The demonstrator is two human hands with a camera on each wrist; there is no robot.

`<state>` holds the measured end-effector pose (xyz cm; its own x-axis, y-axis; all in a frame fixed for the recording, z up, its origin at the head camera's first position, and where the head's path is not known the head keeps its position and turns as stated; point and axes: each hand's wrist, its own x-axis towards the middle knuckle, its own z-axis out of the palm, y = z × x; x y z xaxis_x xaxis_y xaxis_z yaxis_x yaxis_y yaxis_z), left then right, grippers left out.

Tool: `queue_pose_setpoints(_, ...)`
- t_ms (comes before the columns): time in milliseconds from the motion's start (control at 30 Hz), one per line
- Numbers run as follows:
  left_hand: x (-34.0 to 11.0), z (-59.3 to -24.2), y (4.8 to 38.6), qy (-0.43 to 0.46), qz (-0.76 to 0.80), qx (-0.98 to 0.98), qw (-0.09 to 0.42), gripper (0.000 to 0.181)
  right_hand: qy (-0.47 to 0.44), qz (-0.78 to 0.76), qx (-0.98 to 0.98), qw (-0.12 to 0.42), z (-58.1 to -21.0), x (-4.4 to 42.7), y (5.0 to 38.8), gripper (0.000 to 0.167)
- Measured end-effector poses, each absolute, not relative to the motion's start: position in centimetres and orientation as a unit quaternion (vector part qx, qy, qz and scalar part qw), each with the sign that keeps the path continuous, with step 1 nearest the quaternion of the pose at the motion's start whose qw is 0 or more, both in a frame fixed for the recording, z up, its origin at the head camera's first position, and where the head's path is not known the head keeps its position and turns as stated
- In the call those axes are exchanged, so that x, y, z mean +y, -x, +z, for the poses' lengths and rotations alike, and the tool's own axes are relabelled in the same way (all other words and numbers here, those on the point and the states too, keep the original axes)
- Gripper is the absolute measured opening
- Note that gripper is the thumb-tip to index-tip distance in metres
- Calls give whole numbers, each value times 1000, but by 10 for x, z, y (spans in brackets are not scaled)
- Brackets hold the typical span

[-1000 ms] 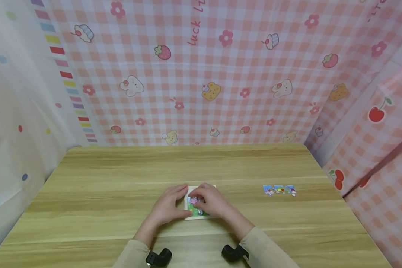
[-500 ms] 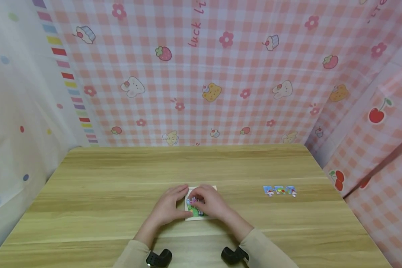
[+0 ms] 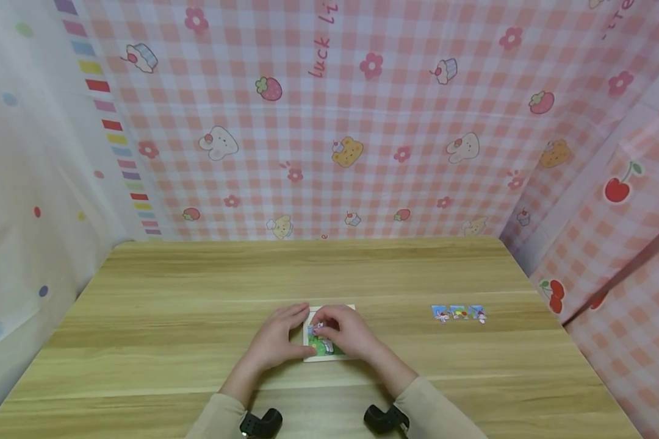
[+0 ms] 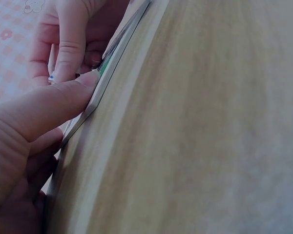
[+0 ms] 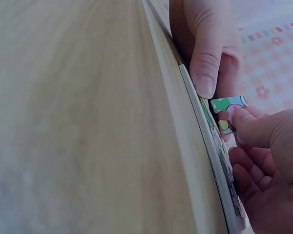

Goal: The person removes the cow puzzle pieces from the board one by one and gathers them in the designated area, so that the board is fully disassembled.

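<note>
A shallow puzzle frame [image 3: 329, 358] with a pale border lies on the table, colourful green pieces inside it. The left hand [image 3: 277, 336] holds its left side, the thumb [image 4: 71, 100] on the near left corner. Over the frame, the right hand [image 3: 350, 332] pinches a small puzzle piece [image 5: 226, 105] between thumb and index finger. In the right wrist view that piece is tilted just above the frame, its printed face showing green and pink. The right hand hides the frame's right part.
Several loose puzzle pieces [image 3: 459, 313] lie in a row on the wooden table [image 3: 198, 280], right of the frame. A checked curtain [image 3: 318, 122] hangs behind the table, with more cloth at both sides.
The piece in the right hand's fingers has turned and tilted over the frame. The left hand has stayed at the frame's left side.
</note>
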<state>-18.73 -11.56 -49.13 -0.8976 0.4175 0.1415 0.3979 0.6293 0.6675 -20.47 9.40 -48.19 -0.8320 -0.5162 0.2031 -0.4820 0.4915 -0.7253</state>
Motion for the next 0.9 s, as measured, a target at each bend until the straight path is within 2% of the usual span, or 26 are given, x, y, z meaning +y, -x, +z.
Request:
queue_pose_setpoints(233, -115, -491, 187, -218, 370, 903, 17, 85, 252, -458, 852, 36, -477, 104, 202, 6)
queue_pose_setpoints(900, -113, -491, 187, -206, 364, 908, 25, 88, 205, -476, 855, 15, -482, 182, 196, 9)
